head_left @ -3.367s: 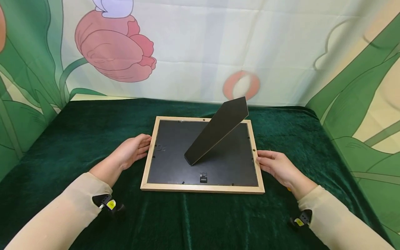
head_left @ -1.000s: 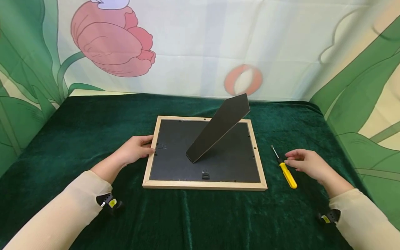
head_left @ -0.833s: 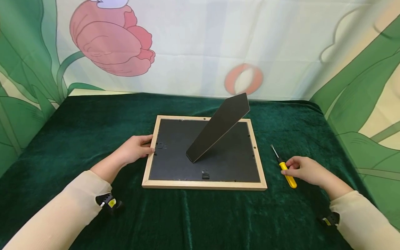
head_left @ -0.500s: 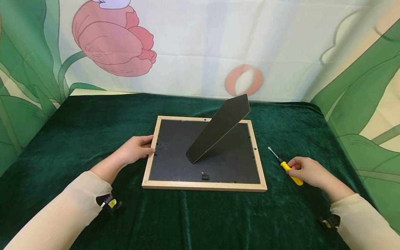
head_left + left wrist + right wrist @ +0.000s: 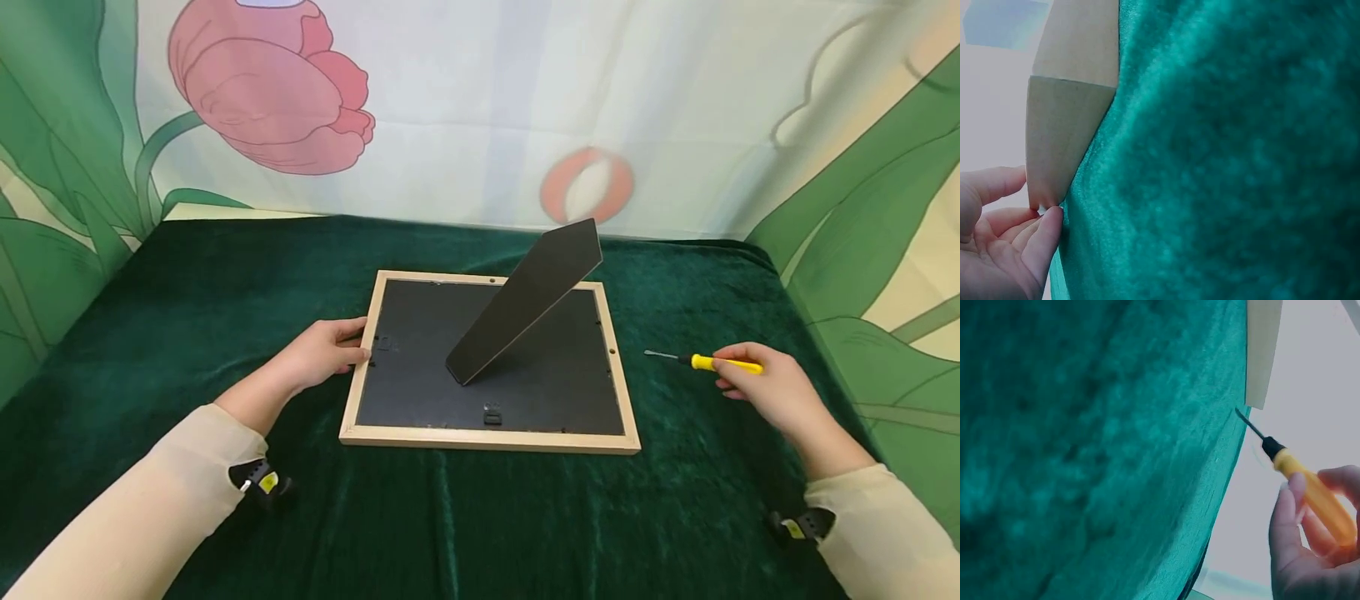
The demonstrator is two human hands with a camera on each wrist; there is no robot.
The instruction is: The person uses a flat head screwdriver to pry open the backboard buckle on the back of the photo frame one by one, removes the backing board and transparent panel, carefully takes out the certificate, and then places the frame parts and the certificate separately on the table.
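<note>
A picture frame (image 5: 491,443) with a pale wooden border lies face down, its black backing (image 5: 420,400) upward. From the backing a black easel stand (image 5: 525,300) slants up to the right. My left hand (image 5: 322,354) holds the frame's left edge, thumb near the top of the border; the left wrist view shows the fingers (image 5: 1013,240) at the wooden side (image 5: 1063,137). To the right, my right hand (image 5: 772,387) grips a screwdriver (image 5: 703,362) by its yellow handle. Its metal tip points left toward the frame, apart from it.
Dark green velvet cloth (image 5: 480,517) covers the table. A printed curtain (image 5: 450,108) with a pink flower hangs behind it and along the sides. Small metal tabs and a hanger (image 5: 492,414) sit on the backing. Each wrist wears a black strapped device (image 5: 258,479).
My right hand left the frame's right edge, took the screwdriver off the cloth and turned it so its tip points left. My left hand now holds the left edge with its thumb closer in.
</note>
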